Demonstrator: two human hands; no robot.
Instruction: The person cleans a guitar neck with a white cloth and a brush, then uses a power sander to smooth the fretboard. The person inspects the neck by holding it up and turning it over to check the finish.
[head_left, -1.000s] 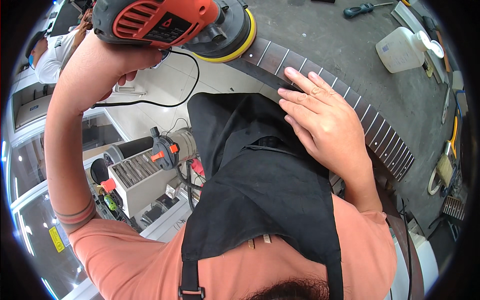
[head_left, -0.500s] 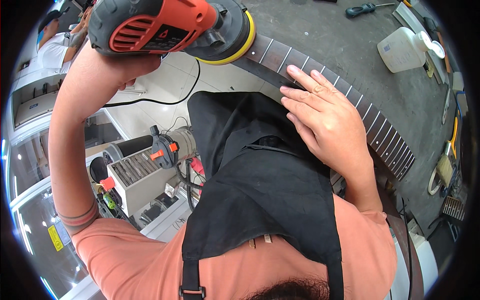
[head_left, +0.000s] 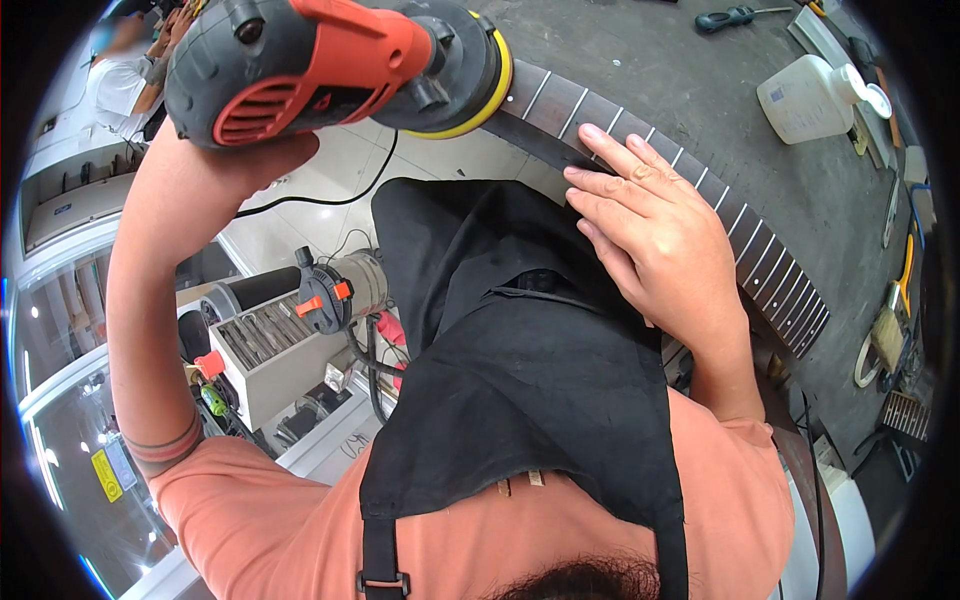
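Observation:
My left hand [head_left: 235, 165] is closed round a red and black power sander [head_left: 350, 60], whose body hides most of the fingers. Its round disc with a yellow rim [head_left: 490, 95] sits over the left part of a dark guitar neck [head_left: 625, 125] with metal frets and small pale dots. Whether the disc presses on the wood, I cannot tell. My right hand [head_left: 665, 225] lies flat across the fretboard's near edge, fingers stretched out and slightly apart, holding nothing.
On the grey bench [head_left: 640, 55] are a white plastic bottle [head_left: 808, 100], a screwdriver [head_left: 735, 18] and a brush [head_left: 890, 335]. A black cord [head_left: 345, 203] hangs below the sander. A tool with orange clips [head_left: 335, 295] stands left of my apron. Another person [head_left: 120, 90] works at far left.
The sander and my left hand have shifted slightly nearer to me, and the sander's body has tilted a little. My right hand has moved very slightly right and nearer, still flat on the neck.

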